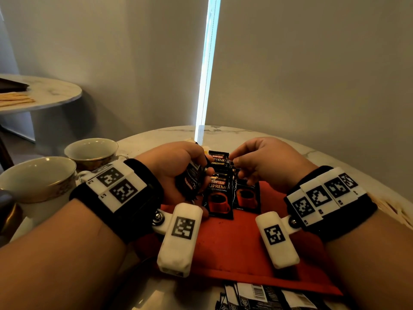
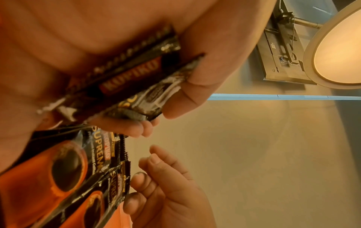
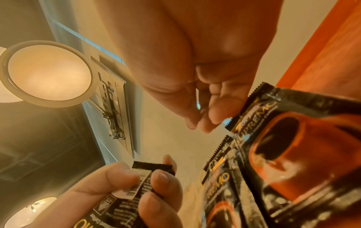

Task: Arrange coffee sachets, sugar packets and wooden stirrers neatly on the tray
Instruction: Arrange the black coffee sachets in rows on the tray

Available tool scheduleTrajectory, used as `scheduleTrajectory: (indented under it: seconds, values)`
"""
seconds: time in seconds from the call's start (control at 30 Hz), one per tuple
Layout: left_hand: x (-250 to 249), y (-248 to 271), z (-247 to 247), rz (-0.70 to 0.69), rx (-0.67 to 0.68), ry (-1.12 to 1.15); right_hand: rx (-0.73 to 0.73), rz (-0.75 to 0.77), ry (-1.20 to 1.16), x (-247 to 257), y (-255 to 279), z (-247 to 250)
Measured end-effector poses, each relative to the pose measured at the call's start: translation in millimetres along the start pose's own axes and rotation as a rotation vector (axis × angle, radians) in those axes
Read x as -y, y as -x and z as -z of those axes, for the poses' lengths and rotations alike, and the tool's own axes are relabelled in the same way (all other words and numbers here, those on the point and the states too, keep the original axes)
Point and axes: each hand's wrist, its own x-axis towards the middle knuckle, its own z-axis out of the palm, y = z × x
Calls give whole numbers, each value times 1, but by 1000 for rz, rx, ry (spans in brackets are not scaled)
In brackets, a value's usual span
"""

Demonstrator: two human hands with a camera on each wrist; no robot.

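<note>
Coffee sachets going down in a row on the red tray (image 1: 234, 249).

The left hand (image 1: 178, 166) grips a spare stack of sachets (image 1: 190, 182); the right hand (image 1: 266, 162), fingers loosely curled, seems to nudge the laid sachets (image 1: 220, 195). A careless push could skew the overlapping row or slide one onto the desk (image 1: 263, 139).

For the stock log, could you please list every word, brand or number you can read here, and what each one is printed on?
"KOPIKO": red label on the sachets on the tray, and on the sachets the left hand grips.
"SUPREMO": gold lettering on the tray sachets, partly hidden in places.
Small line under "SUPREMO": too blurred to read.
Barcode on the held sachet's back: digits unreadable.
Face-down sachets near the table edge: print too small.
Wristband markers: patterns, no text.
</note>
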Motion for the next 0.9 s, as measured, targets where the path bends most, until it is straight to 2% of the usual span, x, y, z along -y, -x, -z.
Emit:
scheduleTrajectory:
  seconds: [0.3,0.53,0.67,0.8,0.9]
  values:
    - [-4,-2,4,5,39,73,10,-34,-61,0,1,9]
    - [-5,-4,9,-167,-5,286,20,-33,-77,-1,1,12]
    - [-5,-6,6,-274,-19,287,71,63,-128,2,2,11]
    - [-5,-4,4,-261,-12,187,105,216,-148,4,4,11]
    - [-5,-5,4,-310,-22,181,141,303,-165,4,6,11]
